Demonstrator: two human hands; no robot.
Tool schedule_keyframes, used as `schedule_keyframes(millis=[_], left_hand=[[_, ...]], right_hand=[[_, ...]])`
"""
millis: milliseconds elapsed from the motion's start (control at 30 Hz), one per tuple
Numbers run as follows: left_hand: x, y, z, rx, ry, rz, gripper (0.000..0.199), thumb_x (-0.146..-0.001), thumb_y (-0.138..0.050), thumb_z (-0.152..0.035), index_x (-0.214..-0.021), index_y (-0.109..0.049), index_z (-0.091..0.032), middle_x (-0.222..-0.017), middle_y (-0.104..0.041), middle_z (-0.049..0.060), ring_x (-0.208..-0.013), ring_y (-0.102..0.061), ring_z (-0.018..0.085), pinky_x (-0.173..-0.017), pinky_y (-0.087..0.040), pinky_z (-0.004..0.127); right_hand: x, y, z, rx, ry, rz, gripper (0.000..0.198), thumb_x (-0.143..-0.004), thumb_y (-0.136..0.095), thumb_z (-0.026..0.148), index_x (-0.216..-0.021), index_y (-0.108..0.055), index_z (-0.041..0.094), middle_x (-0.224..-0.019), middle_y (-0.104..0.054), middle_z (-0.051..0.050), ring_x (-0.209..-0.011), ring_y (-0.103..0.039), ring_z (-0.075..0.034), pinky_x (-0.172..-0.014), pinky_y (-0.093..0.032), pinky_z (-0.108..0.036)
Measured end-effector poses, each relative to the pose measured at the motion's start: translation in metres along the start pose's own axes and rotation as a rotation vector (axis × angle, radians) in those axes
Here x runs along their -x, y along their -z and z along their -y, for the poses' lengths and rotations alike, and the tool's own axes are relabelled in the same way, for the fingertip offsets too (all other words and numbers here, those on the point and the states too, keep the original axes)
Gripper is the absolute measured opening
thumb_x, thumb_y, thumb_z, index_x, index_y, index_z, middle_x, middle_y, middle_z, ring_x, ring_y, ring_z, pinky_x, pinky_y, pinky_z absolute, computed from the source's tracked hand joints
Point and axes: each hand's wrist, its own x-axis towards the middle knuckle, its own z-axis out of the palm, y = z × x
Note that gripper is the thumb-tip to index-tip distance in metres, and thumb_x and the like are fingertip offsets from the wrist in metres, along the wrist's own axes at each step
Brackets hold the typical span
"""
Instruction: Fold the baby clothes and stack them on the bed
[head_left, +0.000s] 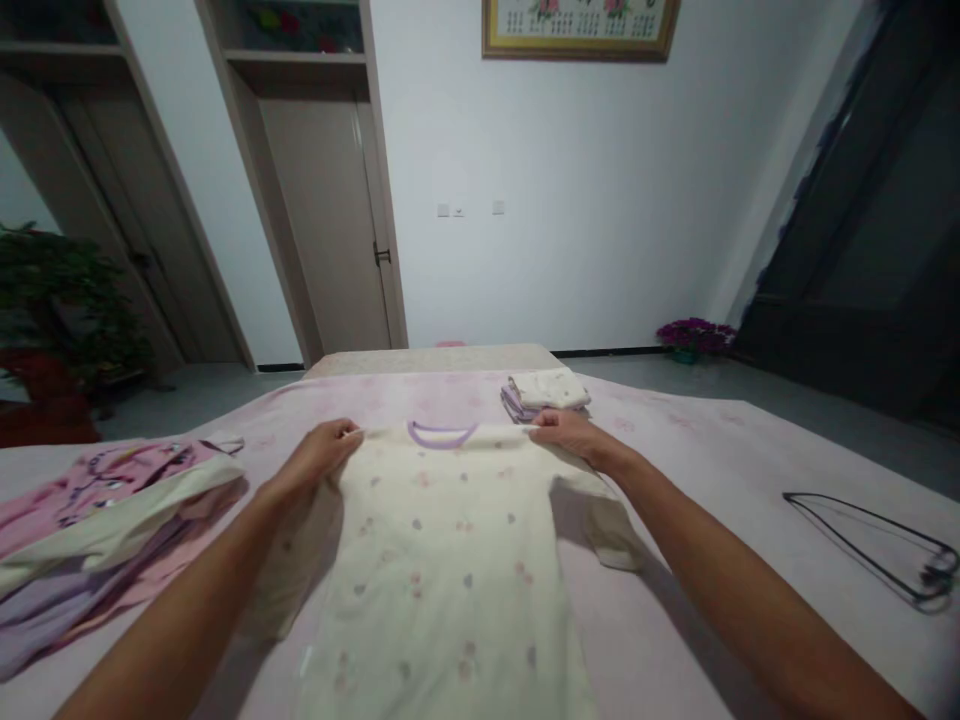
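Note:
A cream long-sleeved child's shirt with small hearts and cherry-like prints spreads out in front of me, its purple-trimmed neckline at the far end. My left hand pinches the shirt's left shoulder, and my right hand pinches the right shoulder. Both sleeves hang down beside the body of the shirt. Its lower edge runs out of view at the bottom. Just beyond my right hand lies a small stack of folded clothes, cream on top and purple below.
A pink-patterned sheet covers the table. At left is a loose pile of clothes in pink, cream and purple. Black hangers lie at right. Beyond stand a wooden door, a potted plant and purple flowers.

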Motion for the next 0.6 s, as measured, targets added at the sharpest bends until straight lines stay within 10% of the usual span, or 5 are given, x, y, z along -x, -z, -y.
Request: schedule_keyframes(millis=[133, 333, 600], left_hand=[[0.005, -0.051, 0.036, -0.230, 0.075, 0.106, 0.019, -0.083, -0.057, -0.033, -0.079, -0.069, -0.019, -0.080, -0.073, 0.004, -0.075, -0.065, 0.020, -0.062, -0.042, 0.025], [-0.002, -0.068, 0.045, -0.467, 0.080, 0.047, 0.033, -0.097, -0.040, -0.035, -0.108, -0.066, -0.019, -0.104, -0.072, 0.013, -0.096, -0.067, 0.030, -0.078, -0.048, 0.038], [0.034, -0.124, 0.009, -0.498, -0.327, 0.177, 0.043, -0.101, -0.042, -0.029, -0.140, -0.054, -0.017, -0.147, -0.053, 0.013, -0.137, -0.047, 0.025, -0.114, -0.035, 0.036]], right_hand=[[-0.022, -0.033, -0.041, 0.384, 0.020, -0.151, 0.017, -0.071, -0.065, 0.021, -0.087, -0.071, 0.019, -0.086, -0.070, -0.003, -0.079, -0.061, -0.018, -0.066, -0.041, -0.025], [-0.046, -0.051, -0.059, 0.513, 0.045, -0.239, 0.032, -0.083, -0.055, 0.022, -0.112, -0.067, 0.026, -0.117, -0.067, -0.004, -0.108, -0.058, -0.022, -0.086, -0.041, -0.030], [-0.055, -0.027, -0.081, 0.426, -0.065, -0.114, 0.019, -0.071, -0.071, 0.037, -0.077, -0.073, 0.019, -0.080, -0.072, -0.005, -0.072, -0.063, -0.019, -0.066, -0.044, -0.029]])
